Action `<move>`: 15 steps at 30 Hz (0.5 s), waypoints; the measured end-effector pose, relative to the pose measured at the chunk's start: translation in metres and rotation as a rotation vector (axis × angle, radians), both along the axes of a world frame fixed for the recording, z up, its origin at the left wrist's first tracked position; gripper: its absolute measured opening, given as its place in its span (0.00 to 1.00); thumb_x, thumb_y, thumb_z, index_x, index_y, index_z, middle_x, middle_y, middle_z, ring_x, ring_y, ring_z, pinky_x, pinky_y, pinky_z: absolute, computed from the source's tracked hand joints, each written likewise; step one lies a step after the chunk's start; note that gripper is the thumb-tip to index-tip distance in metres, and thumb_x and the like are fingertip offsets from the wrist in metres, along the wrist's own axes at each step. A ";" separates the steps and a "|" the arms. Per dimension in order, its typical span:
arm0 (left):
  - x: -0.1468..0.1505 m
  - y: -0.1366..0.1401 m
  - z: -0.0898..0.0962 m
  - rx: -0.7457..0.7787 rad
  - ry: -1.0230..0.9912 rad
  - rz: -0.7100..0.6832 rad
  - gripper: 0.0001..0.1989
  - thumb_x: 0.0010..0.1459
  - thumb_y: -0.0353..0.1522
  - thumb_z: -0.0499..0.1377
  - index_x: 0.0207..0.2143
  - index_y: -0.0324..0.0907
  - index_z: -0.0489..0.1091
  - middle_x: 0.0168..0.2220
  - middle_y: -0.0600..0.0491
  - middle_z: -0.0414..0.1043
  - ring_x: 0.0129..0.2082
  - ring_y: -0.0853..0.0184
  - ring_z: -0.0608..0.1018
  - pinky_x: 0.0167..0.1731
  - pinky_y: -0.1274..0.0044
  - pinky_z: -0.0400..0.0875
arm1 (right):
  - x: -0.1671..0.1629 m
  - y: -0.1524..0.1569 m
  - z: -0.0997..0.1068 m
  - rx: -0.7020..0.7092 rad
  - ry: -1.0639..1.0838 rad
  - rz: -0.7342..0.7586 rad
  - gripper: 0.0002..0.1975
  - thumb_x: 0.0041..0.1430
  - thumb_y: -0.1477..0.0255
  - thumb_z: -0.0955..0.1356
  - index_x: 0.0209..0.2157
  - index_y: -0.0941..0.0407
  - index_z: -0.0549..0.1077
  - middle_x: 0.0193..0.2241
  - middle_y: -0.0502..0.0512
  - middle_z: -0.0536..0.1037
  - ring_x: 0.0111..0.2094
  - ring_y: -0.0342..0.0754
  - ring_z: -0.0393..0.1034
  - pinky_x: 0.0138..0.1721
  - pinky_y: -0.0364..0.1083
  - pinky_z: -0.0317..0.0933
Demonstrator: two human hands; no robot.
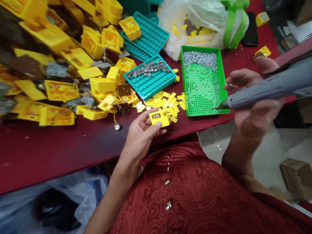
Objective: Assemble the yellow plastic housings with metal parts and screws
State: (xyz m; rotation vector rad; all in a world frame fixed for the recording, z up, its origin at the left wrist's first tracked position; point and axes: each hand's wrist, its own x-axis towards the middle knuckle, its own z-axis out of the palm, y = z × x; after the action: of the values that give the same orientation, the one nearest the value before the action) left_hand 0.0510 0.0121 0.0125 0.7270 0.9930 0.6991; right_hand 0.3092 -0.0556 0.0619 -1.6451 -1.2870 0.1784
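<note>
My left hand (146, 128) pinches a small yellow plastic case (159, 122) near the table edge; button cells show in its open slot. In my right hand (253, 113) is a grey electric screwdriver (263, 88), tilted with its tip over the lower right corner of a green perforated tray (184, 84). Small silver screws (200, 58) heap at that tray's far end, and more sit in its holes. Loose yellow covers (168, 103) lie between the case and a teal ridged tray (146, 86), which carries several button cells (149, 69).
A big pile of yellow plastic housings (58, 91) fills the table's left side. Behind the trays stand more teal trays (152, 34) and a plastic bag (195, 22) with green handles. A black phone (251, 28) lies at the back right. The red tablecloth's (48, 152) edge runs before me.
</note>
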 end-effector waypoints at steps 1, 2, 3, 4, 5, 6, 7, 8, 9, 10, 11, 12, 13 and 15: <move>0.003 -0.001 0.002 -0.011 -0.006 -0.005 0.28 0.47 0.33 0.80 0.50 0.42 0.78 0.43 0.49 0.87 0.39 0.62 0.89 0.32 0.78 0.86 | 0.000 0.003 0.000 0.108 0.015 -0.025 0.40 0.66 0.29 0.58 0.57 0.47 0.70 0.48 0.61 0.77 0.41 0.55 0.78 0.36 0.53 0.72; 0.005 -0.002 0.004 -0.023 -0.013 -0.007 0.28 0.46 0.33 0.81 0.49 0.42 0.78 0.42 0.50 0.87 0.39 0.62 0.89 0.32 0.79 0.86 | 0.000 0.006 -0.002 0.192 0.025 -0.046 0.39 0.65 0.29 0.59 0.55 0.47 0.69 0.44 0.60 0.76 0.36 0.53 0.77 0.35 0.52 0.71; 0.008 -0.003 0.006 -0.033 -0.019 -0.008 0.28 0.45 0.33 0.81 0.49 0.42 0.78 0.42 0.50 0.87 0.38 0.62 0.89 0.31 0.79 0.86 | -0.001 0.010 -0.004 0.240 0.033 -0.060 0.38 0.65 0.29 0.61 0.54 0.48 0.68 0.39 0.58 0.75 0.32 0.51 0.74 0.34 0.52 0.70; 0.010 -0.003 0.007 -0.042 -0.022 -0.007 0.29 0.44 0.33 0.82 0.48 0.42 0.78 0.41 0.50 0.87 0.38 0.63 0.89 0.31 0.80 0.86 | -0.001 0.015 -0.007 0.258 0.041 -0.067 0.37 0.65 0.30 0.63 0.54 0.48 0.68 0.36 0.56 0.74 0.30 0.49 0.72 0.34 0.51 0.70; 0.012 -0.004 0.008 -0.049 -0.023 -0.006 0.29 0.43 0.33 0.82 0.47 0.42 0.79 0.41 0.51 0.87 0.37 0.63 0.89 0.30 0.81 0.85 | 0.000 0.019 -0.009 0.257 0.048 -0.069 0.37 0.65 0.31 0.64 0.55 0.48 0.66 0.34 0.54 0.72 0.29 0.48 0.71 0.33 0.51 0.70; 0.014 -0.004 0.009 -0.055 -0.021 -0.005 0.29 0.43 0.33 0.82 0.47 0.42 0.79 0.41 0.51 0.87 0.36 0.64 0.89 0.30 0.81 0.85 | 0.001 0.023 -0.012 0.260 0.057 -0.069 0.37 0.65 0.32 0.65 0.55 0.49 0.65 0.32 0.53 0.71 0.28 0.48 0.69 0.33 0.50 0.70; 0.016 -0.004 0.009 -0.058 -0.018 -0.006 0.29 0.42 0.33 0.83 0.47 0.42 0.79 0.41 0.51 0.87 0.36 0.65 0.89 0.30 0.81 0.85 | 0.003 0.027 -0.014 0.271 0.066 -0.080 0.36 0.66 0.33 0.64 0.55 0.49 0.64 0.32 0.52 0.71 0.27 0.47 0.68 0.32 0.49 0.69; 0.018 -0.005 0.009 -0.061 -0.014 -0.011 0.29 0.42 0.33 0.83 0.47 0.42 0.79 0.41 0.52 0.87 0.36 0.65 0.89 0.30 0.81 0.85 | 0.006 0.031 -0.016 0.274 0.064 -0.116 0.35 0.69 0.33 0.62 0.55 0.50 0.63 0.32 0.52 0.71 0.26 0.45 0.66 0.31 0.49 0.68; 0.020 -0.005 0.008 -0.061 -0.010 -0.019 0.29 0.42 0.33 0.83 0.47 0.43 0.79 0.41 0.52 0.87 0.37 0.64 0.89 0.30 0.81 0.85 | 0.010 0.034 -0.018 0.256 0.050 -0.173 0.34 0.72 0.34 0.58 0.55 0.50 0.63 0.32 0.53 0.71 0.26 0.45 0.65 0.31 0.48 0.67; 0.023 -0.005 0.008 -0.060 -0.006 -0.030 0.29 0.42 0.34 0.83 0.47 0.43 0.79 0.42 0.51 0.87 0.37 0.64 0.89 0.30 0.81 0.85 | 0.013 0.037 -0.019 0.216 0.030 -0.236 0.33 0.74 0.36 0.53 0.55 0.51 0.62 0.32 0.53 0.70 0.25 0.44 0.64 0.30 0.48 0.66; 0.025 -0.006 0.008 -0.059 0.000 -0.043 0.29 0.43 0.34 0.83 0.48 0.43 0.79 0.42 0.51 0.87 0.37 0.64 0.89 0.31 0.81 0.85 | 0.017 0.039 -0.021 0.176 0.013 -0.294 0.33 0.75 0.38 0.49 0.55 0.51 0.61 0.31 0.53 0.70 0.25 0.44 0.63 0.30 0.47 0.65; 0.027 -0.006 0.007 -0.060 0.002 -0.052 0.29 0.43 0.34 0.83 0.48 0.43 0.80 0.42 0.51 0.87 0.37 0.65 0.88 0.31 0.82 0.85 | 0.020 0.040 -0.023 0.162 0.004 -0.338 0.33 0.75 0.38 0.47 0.53 0.51 0.60 0.31 0.53 0.68 0.25 0.44 0.63 0.29 0.47 0.64; 0.029 -0.006 0.007 -0.065 0.003 -0.057 0.28 0.43 0.34 0.83 0.47 0.43 0.80 0.41 0.52 0.87 0.36 0.65 0.88 0.30 0.82 0.85 | 0.023 0.041 -0.024 0.169 0.006 -0.347 0.33 0.74 0.37 0.47 0.52 0.51 0.59 0.30 0.52 0.67 0.25 0.43 0.62 0.29 0.47 0.64; 0.032 -0.006 0.008 -0.085 -0.007 -0.050 0.29 0.42 0.33 0.84 0.46 0.44 0.80 0.40 0.53 0.87 0.34 0.67 0.88 0.30 0.83 0.84 | 0.027 0.041 -0.028 0.221 0.024 -0.297 0.34 0.69 0.32 0.53 0.48 0.50 0.57 0.30 0.50 0.66 0.24 0.43 0.62 0.28 0.47 0.65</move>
State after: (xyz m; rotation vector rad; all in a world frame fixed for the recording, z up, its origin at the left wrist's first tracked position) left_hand 0.0835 0.0059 0.0209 0.6724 0.9893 0.6122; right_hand 0.3365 -0.0143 0.0337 -1.6136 -0.9918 -0.1201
